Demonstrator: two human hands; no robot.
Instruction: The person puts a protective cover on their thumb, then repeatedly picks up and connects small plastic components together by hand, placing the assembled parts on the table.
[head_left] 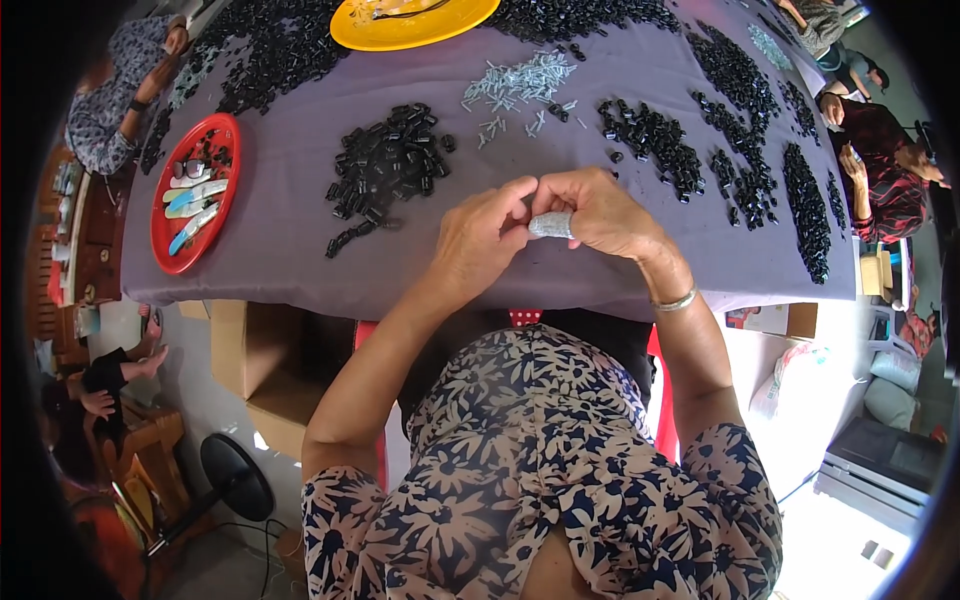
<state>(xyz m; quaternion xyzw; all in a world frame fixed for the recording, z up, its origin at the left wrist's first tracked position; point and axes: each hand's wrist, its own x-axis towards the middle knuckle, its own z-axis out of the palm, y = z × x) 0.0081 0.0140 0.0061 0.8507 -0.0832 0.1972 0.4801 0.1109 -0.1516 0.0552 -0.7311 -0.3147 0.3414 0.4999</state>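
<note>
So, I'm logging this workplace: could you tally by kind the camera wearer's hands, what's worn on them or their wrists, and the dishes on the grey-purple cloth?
Hands: 2 (left hand, right hand)
Grey finger wrap: 1 visible
Silver bangle: 1
Dishes: 2 (red dish, yellow dish)
Total: 6

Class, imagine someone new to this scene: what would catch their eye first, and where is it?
Probably the bright yellow plate at the far edge of the view and the red tray at the table's left. Next, the left hand and right hand, meeting near the front edge at a silvery-grey wrap. Beyond them, a heap of black pieces sits left of pale metal screws.
</note>
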